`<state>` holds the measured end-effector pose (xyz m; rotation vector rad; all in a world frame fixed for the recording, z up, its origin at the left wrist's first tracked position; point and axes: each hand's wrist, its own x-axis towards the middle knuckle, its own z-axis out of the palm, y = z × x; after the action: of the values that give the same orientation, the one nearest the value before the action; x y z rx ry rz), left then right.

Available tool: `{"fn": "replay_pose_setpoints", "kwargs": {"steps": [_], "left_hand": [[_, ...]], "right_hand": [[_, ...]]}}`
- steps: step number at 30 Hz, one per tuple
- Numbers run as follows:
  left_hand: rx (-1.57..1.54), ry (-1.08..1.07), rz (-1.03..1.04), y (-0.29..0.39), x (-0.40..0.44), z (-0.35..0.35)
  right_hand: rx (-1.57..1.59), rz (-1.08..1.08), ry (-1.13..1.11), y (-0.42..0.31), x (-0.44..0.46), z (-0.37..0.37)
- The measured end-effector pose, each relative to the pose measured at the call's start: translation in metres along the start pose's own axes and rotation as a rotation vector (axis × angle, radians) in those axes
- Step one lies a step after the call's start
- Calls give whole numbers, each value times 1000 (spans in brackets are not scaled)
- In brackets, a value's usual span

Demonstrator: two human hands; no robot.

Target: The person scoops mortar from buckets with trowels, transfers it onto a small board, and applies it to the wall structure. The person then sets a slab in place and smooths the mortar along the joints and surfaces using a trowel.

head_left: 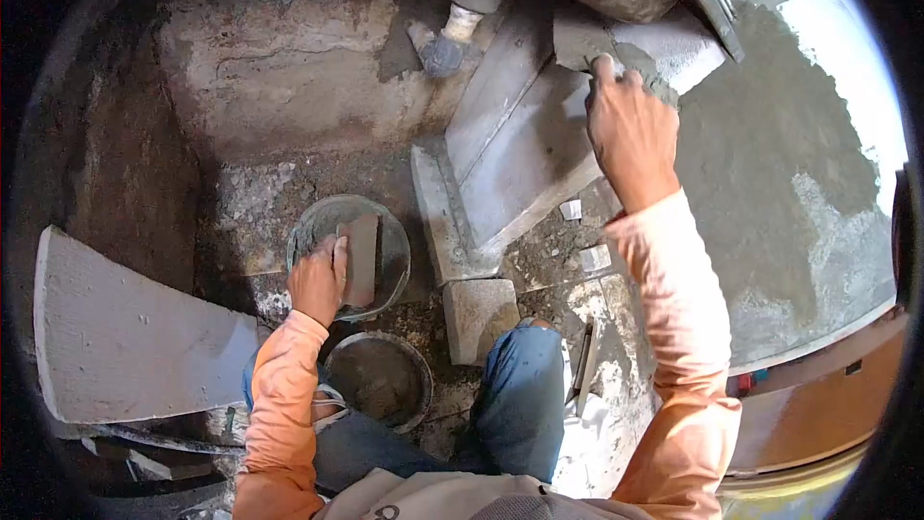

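Observation:
My left hand is closed on the handle side of a flat rectangular plastering trowel, which lies over a round bucket with grey, wet-looking material on its rim. At upper right, my right hand is closed, knuckles up, at the top of an upright grey block wall. What its fingers grip is hidden. Wet grey mortar shows beside the knuckles, and a pale block surface lies just beyond.
A second round bucket with grey content stands between my legs. A large pale slab leans at left. A short block sits before my knee. A pipe leaves the back wall. Grey cement covers the counter at right.

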<state>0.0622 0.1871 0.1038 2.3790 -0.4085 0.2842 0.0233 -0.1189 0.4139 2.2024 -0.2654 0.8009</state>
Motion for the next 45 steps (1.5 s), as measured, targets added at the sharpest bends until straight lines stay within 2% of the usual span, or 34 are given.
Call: {"fn": "replay_pose_setpoints", "kwargs": {"steps": [2, 5, 10, 13, 19, 22, 26, 29, 31, 32, 34, 39, 41, 43, 44, 45], "left_hand": [[-13, 25, 32, 0, 1, -1], [19, -25, -27, 3, 1, -9], [-34, -17, -50, 0, 1, -18], [-24, -74, -34, -4, 3, -15], [-3, -109, -22, 1, 6, -12], [-57, -12, 15, -2, 4, -8], [-82, -7, 7, -8, 4, -6], [-48, -33, -39, -8, 6, -10], [-24, -145, -80, -6, 8, -15], [-23, -143, -82, -4, 8, -14], [-71, -68, -33, 0, 6, -13], [-86, -47, -3, 1, 2, -11], [-118, -19, 5, 0, 3, -11], [-98, -42, -25, -2, 3, -12], [-96, -38, -25, -1, 3, -13], [-91, -51, -36, 1, 3, -16]], "right_hand": [[-38, -69, -77, 1, 19, 1], [-112, -122, 58, -3, 21, 13], [-113, -146, -13, -13, 16, -14], [-74, -129, 96, -15, 22, -8], [-126, -178, 129, -5, 48, 32], [-110, -280, 109, -1, 33, 3], [-162, -317, 94, 1, 1, -32], [-223, -104, -329, -4, -7, -69], [-185, -136, -161, 4, -15, -60], [-183, -137, -159, 3, -11, -54], [-215, -197, 12, 2, 4, -38], [-407, -300, 35, -18, 14, 27], [-398, -345, -17, -26, -7, 23], [-118, -498, -25, -28, -19, 19], [-166, -392, -169, -34, -16, 18], [-165, -391, -168, -32, -11, 16]]}}
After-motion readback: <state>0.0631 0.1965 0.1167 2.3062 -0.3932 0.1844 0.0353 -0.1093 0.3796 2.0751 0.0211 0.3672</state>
